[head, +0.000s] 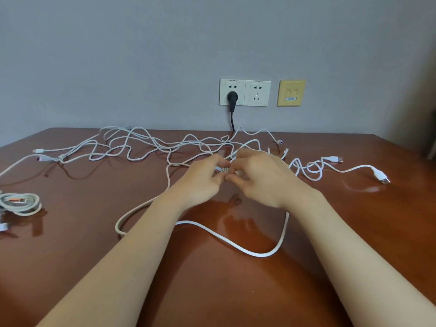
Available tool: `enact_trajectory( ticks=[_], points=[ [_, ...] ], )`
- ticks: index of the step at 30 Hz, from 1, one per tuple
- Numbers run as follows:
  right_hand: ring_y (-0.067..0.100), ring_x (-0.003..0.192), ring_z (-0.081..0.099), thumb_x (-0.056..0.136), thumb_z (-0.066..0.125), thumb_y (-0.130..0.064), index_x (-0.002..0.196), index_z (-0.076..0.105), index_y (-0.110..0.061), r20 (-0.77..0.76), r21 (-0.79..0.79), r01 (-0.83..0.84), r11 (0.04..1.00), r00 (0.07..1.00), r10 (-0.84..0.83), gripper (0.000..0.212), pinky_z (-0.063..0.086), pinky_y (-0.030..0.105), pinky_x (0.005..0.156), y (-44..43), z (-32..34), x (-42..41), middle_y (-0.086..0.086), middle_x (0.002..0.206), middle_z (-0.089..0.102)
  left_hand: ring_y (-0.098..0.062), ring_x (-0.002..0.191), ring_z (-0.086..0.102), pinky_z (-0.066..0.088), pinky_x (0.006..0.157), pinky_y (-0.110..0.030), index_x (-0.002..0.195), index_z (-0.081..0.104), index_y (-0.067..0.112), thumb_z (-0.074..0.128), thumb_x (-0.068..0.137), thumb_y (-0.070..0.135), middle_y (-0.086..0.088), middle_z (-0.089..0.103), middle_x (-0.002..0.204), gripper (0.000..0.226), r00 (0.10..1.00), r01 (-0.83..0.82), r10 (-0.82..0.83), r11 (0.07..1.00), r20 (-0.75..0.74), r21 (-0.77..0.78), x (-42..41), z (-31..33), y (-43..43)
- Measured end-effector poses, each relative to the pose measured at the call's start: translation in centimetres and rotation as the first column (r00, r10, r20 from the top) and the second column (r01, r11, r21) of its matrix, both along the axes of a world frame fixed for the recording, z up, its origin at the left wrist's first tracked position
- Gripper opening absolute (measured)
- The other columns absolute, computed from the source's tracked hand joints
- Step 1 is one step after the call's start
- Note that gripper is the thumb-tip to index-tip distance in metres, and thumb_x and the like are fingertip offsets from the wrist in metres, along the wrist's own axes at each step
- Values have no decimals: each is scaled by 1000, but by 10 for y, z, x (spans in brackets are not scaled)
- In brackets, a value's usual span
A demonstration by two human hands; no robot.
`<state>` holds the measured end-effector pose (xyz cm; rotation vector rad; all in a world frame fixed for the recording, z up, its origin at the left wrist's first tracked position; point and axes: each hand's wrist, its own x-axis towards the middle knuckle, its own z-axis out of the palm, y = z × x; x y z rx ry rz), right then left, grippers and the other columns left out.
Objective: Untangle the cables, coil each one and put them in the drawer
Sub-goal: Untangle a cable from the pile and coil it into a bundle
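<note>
Glossy brown table [236,291] against a grey wall [141,55] bearing 2 white sockets [245,93].

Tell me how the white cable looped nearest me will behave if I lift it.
Probably floppy: the white cable lies in a loose curve. Likely light, being thin. It seems to run into the tangle, so lifting may drag that.
</note>
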<state>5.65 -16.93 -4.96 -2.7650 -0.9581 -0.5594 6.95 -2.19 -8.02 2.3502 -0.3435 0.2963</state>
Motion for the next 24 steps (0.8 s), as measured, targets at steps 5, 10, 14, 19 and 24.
enact_trajectory(
  ticks=[5, 10, 14, 19, 24],
  points=[
    [17, 88, 50, 90, 56, -16, 91, 63, -9, -38, 307, -46, 951, 997, 61, 10, 36, 30, 72, -7, -2, 11, -3, 97, 51, -10, 83, 55, 38, 73, -19, 86, 54, 27, 57, 89, 11, 8, 59, 80, 17, 993, 96, -102, 990, -60, -101, -4, 6, 1],
    [0, 52, 49, 88, 62, -18, 69, 57, -29, -211, 514, 46, 857, 975, 74, 22, 36, 12, 54, -12, -4, 18, -11, 57, 53, -19, 81, 59, 46, 91, -41, 74, 51, 32, 61, 86, 15, 7, 59, 79, 23, 984, 160, -171, 971, -51, -181, -5, 5, -2],
    [1, 41, 46, 85, 67, -18, 78, 66, -16, -354, 683, 125, 719, 919, 176, 7, 35, 10, 47, -15, 0, 20, -7, 53, 52, -10, 67, 50, 39, 71, -30, 68, 52, 30, 58, 72, 33, 12, 55, 67, 8, 982, 179, -188, 950, -10, -255, -10, 10, -7],
    [10, 57, 63, 70, 68, -19, 79, 70, -7, -614, 783, 373, 498, 591, 523, 15, 54, 20, 54, -25, 1, 22, 3, 68, 69, 0, 49, 43, 32, 57, -23, 64, 53, 26, 59, 77, 20, 15, 53, 54, 16, 983, 168, -183, 937, -21, -306, -13, 12, -16],
    [3, 39, 51, 81, 57, -14, 72, 63, -9, -545, 805, 523, 280, 468, 695, 13, 41, 11, 35, -13, -8, 22, 3, 57, 60, -6, 45, 35, 24, 44, -16, 65, 50, 11, 51, 73, 11, 9, 45, 43, 8, 963, 164, -266, 721, -50, -673, -10, 14, -20]
  ],
)
